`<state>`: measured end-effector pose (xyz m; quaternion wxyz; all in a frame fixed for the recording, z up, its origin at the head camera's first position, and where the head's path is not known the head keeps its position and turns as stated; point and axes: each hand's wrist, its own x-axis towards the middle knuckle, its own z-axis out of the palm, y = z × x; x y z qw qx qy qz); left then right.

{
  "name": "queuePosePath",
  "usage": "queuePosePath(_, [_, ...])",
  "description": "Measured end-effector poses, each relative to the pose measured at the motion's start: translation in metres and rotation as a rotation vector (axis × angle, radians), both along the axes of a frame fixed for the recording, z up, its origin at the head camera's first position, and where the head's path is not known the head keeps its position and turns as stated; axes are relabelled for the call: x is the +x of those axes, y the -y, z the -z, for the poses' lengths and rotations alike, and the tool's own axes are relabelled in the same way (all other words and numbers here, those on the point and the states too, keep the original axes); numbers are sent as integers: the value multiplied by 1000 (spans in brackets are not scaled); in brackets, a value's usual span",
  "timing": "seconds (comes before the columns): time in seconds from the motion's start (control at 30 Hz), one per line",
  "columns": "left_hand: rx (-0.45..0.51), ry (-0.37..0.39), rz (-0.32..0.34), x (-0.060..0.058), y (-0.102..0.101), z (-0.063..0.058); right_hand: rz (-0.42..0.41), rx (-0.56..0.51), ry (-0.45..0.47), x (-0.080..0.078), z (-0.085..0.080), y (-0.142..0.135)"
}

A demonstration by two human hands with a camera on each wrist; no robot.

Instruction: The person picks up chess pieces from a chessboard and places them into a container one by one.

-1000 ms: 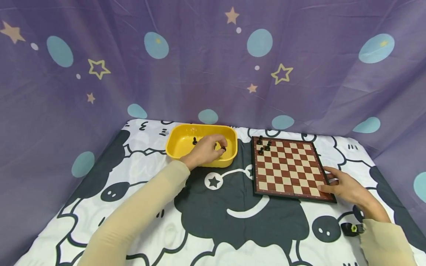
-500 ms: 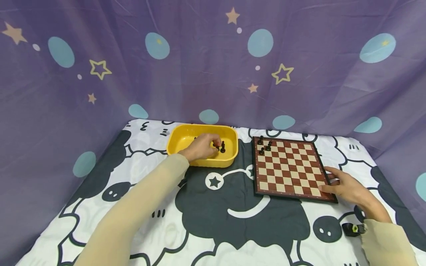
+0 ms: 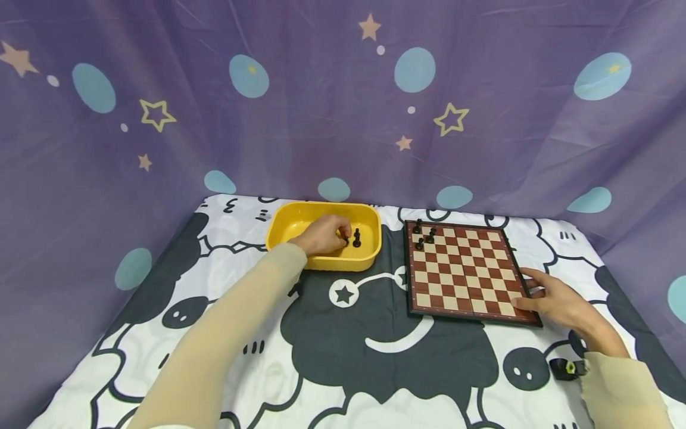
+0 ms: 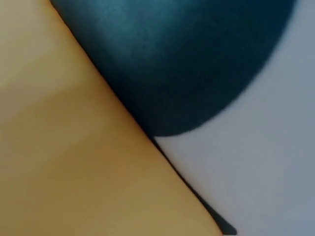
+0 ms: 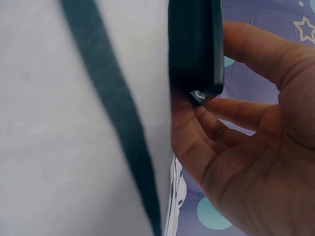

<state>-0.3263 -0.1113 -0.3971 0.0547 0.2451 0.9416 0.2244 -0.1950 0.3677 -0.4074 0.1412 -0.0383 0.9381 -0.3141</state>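
Left hand (image 3: 321,235) curls at black, plastic-looking chess piece (image 3: 346,242), grip unclear; right hand (image 3: 560,304) grips square red-and-cream chessboard (image 3: 465,275). Piece likely light, stiff: pinch mid-body.

Long cream sleeves (image 3: 214,333), plain, lightly creased — small black device (image 3: 560,370) with yellow-green mark (image 3: 570,368) at right cuff (image 3: 592,366).

A white cloth (image 3: 276,375), printed with cartoon sheep, covers the surface; what supports it is hidden. The board (image 3: 465,274) lies flat on the cloth. Left of the board's far half, near but apart, sits the yellow tub (image 3: 343,264). A large dark print (image 3: 396,369) spreads from the board's left to its near side.
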Motion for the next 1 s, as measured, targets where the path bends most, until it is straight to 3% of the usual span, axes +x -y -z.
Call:
queuePosePath(0.5, [-41,-18,-15,-1,0,3,8,3,25,-1,-2,2])
queuePosePath(1.0, [4,-21,4,1,10,-3,-9,-28,-7,1,-1,1])
